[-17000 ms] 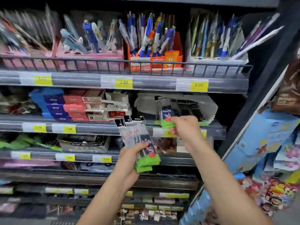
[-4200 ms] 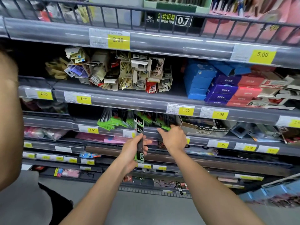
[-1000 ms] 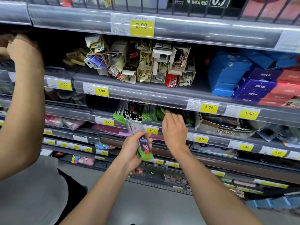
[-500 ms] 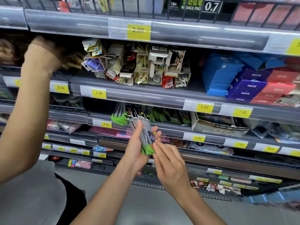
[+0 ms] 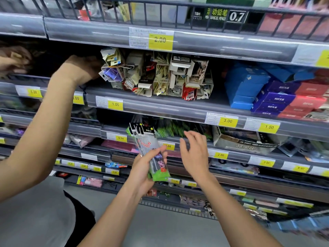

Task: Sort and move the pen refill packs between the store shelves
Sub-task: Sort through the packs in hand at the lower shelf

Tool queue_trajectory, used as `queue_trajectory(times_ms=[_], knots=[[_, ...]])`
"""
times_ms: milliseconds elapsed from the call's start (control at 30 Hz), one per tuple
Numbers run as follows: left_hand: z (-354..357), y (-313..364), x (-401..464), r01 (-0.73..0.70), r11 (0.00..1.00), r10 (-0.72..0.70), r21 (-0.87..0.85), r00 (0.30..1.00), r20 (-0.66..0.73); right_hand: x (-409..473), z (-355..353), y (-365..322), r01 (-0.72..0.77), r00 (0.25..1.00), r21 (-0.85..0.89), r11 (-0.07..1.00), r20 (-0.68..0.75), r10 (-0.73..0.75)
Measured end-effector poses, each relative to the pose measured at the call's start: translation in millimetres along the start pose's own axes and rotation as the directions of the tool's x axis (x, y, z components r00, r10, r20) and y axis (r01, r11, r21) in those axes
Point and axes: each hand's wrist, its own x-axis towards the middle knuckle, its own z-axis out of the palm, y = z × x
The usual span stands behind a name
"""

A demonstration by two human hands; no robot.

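My left hand [image 5: 144,168] grips a small stack of pen refill packs [image 5: 152,150]: clear sleeves with black tops, green bottoms and a cartoon pig. The stack tilts up toward the third shelf. My right hand [image 5: 194,152] hovers just right of the stack, fingers spread and holding nothing, in front of the shelf lip. Behind it, more green refill packs [image 5: 170,130] lie in a row on that shelf [image 5: 194,142].
Another person's arm [image 5: 44,125] reaches across from the left into the shelf above, hand [image 5: 83,68] beside a clump of small carded packs [image 5: 154,73]. Blue, purple and red boxes [image 5: 270,93] stack at right. A grey cardboard box [image 5: 243,141] sits right of the refills.
My right hand has let go of the stack's lower end and risen toward the shelf with the green packs. My left hand has raised the stack a little. The other person's arm has reached further right.
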Motion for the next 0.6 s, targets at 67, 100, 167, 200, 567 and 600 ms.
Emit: queue_trajectory(times_ms=[67,100,167,200,567,600], knots=[[-4.3,0.5,1.4,0.01,1.0,-0.01,-0.016,0.999,-0.041,22.2,18.4,3.9,0.004,0.997,-0.16,0.987,0.072,0.007],[-5.4,0.2,1.7,0.013,1.0,-0.014,-0.025,0.999,-0.05,31.0,26.8,3.7,0.008,0.994,-0.234,0.972,0.106,0.017],[-5.6,0.7,-0.1,0.012,0.999,-0.014,-0.031,0.998,-0.061,44.1,41.9,1.8,-0.007,0.986,-0.352,0.936,0.152,0.065],[-6.0,1.0,-0.9,0.011,1.0,-0.012,-0.026,0.997,-0.07,48.2,47.9,0.8,-0.012,0.984,-0.395,0.918,0.16,0.082],[-4.6,5.6,1.4,0.056,0.998,-0.055,0.004,0.994,-0.091,36.2,41.3,-6.5,0.026,0.998,-0.383,0.923,-0.042,-0.046],[-3.1,5.0,1.8,0.062,0.998,-0.061,0.009,0.994,-0.088,34.5,39.8,-4.7,0.025,0.997,-0.353,0.935,-0.061,-0.05]])
